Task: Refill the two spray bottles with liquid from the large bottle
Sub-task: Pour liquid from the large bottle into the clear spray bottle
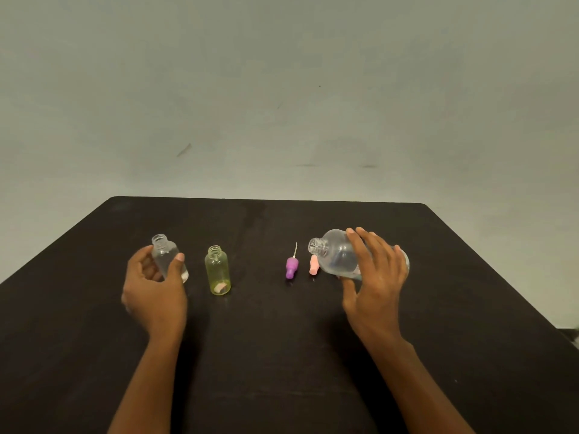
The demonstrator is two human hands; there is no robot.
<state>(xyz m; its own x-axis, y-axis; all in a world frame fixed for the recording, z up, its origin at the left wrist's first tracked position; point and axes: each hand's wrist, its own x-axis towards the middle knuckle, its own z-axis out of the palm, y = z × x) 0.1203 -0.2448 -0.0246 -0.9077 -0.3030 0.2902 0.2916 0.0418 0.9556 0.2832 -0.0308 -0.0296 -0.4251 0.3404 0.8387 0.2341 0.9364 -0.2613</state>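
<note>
A small clear spray bottle (166,253) with its top off leans slightly, gripped by my left hand (155,289) at the left of the black table (282,355). Just to its right a small yellow-green bottle (217,270), also uncapped, stands upright by itself. My right hand (374,277) holds the large clear bottle (336,255) tipped on its side above the table, its open neck pointing left. A purple spray head (291,267) with a thin tube lies between the bottles, and a pink spray head (313,265) lies partly behind the large bottle's neck.
The table's far edge runs below a plain grey wall (282,104). Its right edge slants down toward the lower right corner.
</note>
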